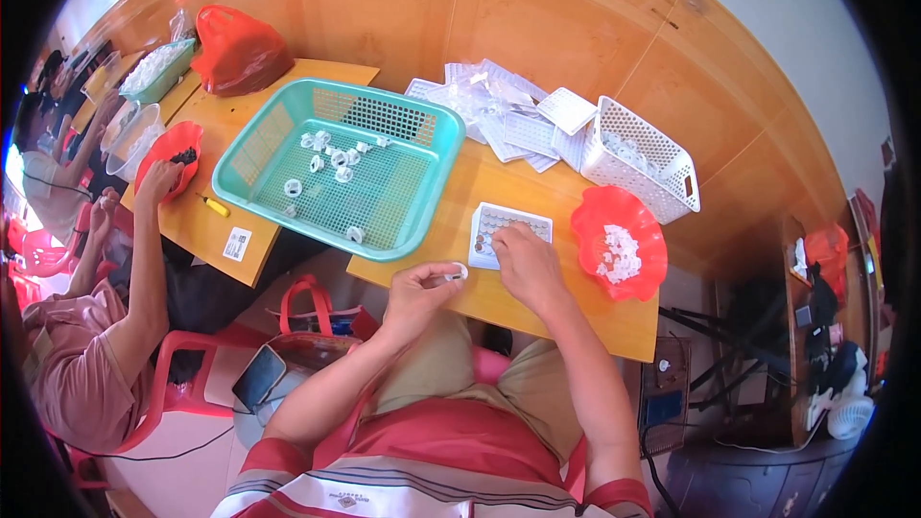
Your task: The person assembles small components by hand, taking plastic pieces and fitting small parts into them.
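Just off the table's front edge, my left hand point(414, 299) pinches a small white ring-shaped plastic part point(458, 272) between thumb and fingers. My right hand point(524, 261) reaches down over a shallow white tray point(485, 260) of small round metallic pieces. Its fingertips are drawn together at the tray, and whatever they grip is hidden. To the right of the tray, a red wavy-rimmed bowl point(594, 211) holds a heap of small white pieces point(620, 254). Left of it, a large green plastic basket point(414, 247) has several white ring-shaped parts point(340, 160) scattered on its floor.
Stacked white trays point(523, 130) lie at the back beside a white perforated basket point(662, 190). At left, a co-worker's hand point(161, 178) dips into another red bowl point(183, 138). A yellow-handled screwdriver point(217, 206) and a red bag point(240, 50) are on that table.
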Motion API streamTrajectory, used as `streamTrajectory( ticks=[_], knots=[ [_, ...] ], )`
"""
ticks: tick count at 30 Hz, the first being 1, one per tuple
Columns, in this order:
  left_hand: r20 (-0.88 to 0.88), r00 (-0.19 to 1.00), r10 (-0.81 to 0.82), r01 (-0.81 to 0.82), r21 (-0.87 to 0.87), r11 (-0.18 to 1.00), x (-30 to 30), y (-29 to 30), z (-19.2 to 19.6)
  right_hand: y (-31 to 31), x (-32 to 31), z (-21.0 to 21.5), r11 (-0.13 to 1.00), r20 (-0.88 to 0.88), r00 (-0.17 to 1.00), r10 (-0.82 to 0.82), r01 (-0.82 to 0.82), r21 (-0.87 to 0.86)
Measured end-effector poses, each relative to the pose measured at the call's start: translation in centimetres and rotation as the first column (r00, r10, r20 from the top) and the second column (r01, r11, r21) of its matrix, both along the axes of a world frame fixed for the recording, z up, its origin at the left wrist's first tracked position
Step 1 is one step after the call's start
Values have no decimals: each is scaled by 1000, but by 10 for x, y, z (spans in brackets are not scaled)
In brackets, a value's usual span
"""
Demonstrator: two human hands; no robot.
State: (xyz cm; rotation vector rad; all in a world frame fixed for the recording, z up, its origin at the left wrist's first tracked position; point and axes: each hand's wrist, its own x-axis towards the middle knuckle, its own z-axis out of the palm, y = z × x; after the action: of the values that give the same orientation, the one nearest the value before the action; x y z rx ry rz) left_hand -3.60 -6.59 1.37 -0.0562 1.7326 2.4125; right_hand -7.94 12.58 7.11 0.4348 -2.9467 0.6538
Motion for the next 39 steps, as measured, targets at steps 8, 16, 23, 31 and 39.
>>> streamTrajectory(
  ticks=[8, 16, 23, 31, 39],
  knots=[
    [-3, 1000, -30, 31, 44, 999, 2, 7, -2, 13, 25, -18, 763, 115, 986, -117, 163, -625],
    [18, 998, -67, 66, 59, 996, 6, 10, -4, 27, 47, -39, 469, 376, 923, 79, 299, -831],
    [36, 996, -80, 72, 179, 981, 7, 15, -8, 28, 60, -42, 472, 373, 921, 115, 279, -836],
    [118, 975, -188, 167, 168, 971, 14, 14, -4, 18, 62, -54, 539, 178, 982, 65, 115, -834],
    [55, 986, -159, 148, 164, 975, 12, 17, -15, 13, 67, -56, 466, 279, 958, 72, 215, -858]
  ],
)
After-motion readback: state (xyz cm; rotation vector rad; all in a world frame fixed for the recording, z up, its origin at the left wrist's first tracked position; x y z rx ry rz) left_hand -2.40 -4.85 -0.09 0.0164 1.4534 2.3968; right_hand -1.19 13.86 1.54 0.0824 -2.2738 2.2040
